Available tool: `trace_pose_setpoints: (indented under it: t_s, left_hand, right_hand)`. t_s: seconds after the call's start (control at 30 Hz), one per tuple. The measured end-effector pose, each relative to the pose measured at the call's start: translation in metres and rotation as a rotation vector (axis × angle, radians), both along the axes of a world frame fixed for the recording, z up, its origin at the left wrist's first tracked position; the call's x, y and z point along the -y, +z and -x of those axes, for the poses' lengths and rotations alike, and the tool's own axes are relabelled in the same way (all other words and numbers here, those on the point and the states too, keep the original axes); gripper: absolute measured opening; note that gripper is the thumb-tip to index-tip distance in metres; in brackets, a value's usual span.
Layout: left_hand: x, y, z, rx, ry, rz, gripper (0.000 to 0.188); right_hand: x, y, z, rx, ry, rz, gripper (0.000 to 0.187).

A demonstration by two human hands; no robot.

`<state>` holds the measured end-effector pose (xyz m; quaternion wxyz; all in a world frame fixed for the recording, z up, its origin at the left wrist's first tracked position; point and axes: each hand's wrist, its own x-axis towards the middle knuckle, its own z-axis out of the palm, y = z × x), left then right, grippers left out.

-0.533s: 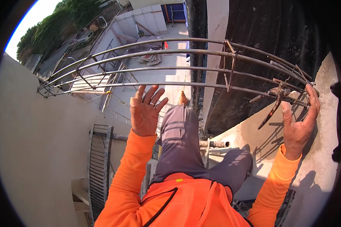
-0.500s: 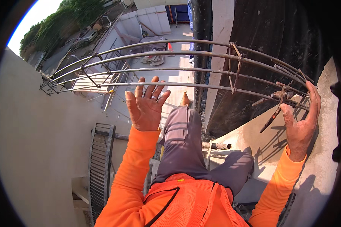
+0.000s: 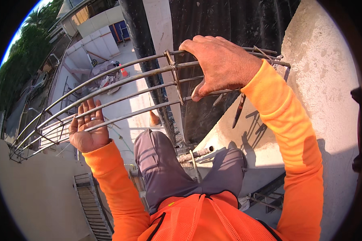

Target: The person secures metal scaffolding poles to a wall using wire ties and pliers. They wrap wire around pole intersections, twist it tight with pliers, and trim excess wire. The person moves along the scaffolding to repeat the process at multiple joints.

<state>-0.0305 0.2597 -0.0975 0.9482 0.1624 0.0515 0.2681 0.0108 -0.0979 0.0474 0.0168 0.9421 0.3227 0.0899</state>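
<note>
A long, curved cage of steel rebar [image 3: 120, 82], its bars joined by ties, crosses in front of me from lower left to upper right. My right hand [image 3: 225, 64] arches over its right part, fingers hooked over the far bar and thumb at the near bar. Palm up, my left hand [image 3: 90, 134] is at the left part, against the near bar, with its fingers stretched out among the bars. Below my right hand a dark tool handle [image 3: 238, 112] hangs down; its upper end is hidden.
A rough concrete wall [image 3: 321, 80] rises at the right, beside a black sheet [image 3: 229, 24]. A black ladder-like frame [image 3: 93, 205] stands lower left. Beneath my knees runs a scaffold pipe [image 3: 197, 154]. Far below are a paved yard and an orange cone [image 3: 124, 71].
My right hand has shifted from the cage's right end inward and over its top. My left hand has come to the near bar. The view has turned, and the cage's left end sits lower.
</note>
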Motion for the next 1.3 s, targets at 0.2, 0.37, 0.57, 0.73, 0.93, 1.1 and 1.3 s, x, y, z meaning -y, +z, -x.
trace_pose_setpoints:
  t_s: [0.2,0.37,0.57,0.73,0.93,1.1,1.3]
  left_hand:
    - [-0.026,-0.023,-0.019,0.428,-0.29,-0.137,0.065]
    - [-0.035,-0.041,-0.033,0.393,-0.086,-0.12,0.065]
    - [-0.03,-0.039,-0.048,0.449,0.005,-0.156,0.071]
    - [-0.023,-0.038,-0.048,0.626,-0.184,-0.098,0.072]
    - [-0.008,-0.031,-0.02,0.389,-0.055,-0.174,0.07]
    - [0.001,-0.026,-0.008,0.209,-0.056,-0.203,0.071]
    - [0.045,-0.053,0.034,0.164,-0.228,-0.336,0.082]
  right_hand:
    - [0.006,-0.016,0.011,0.179,-0.004,-0.071,0.098]
    - [0.002,-0.021,0.024,0.32,-0.03,-0.115,0.09]
    - [-0.002,-0.037,0.031,0.486,-0.03,-0.24,0.09]
    - [-0.003,-0.038,0.029,0.478,-0.046,-0.256,0.094]
    - [-0.001,-0.022,0.017,0.283,-0.014,-0.148,0.106]
    - [0.007,-0.017,0.014,0.187,0.016,-0.148,0.114]
    - [0.025,-0.002,0.02,0.126,-0.083,-0.227,0.122]
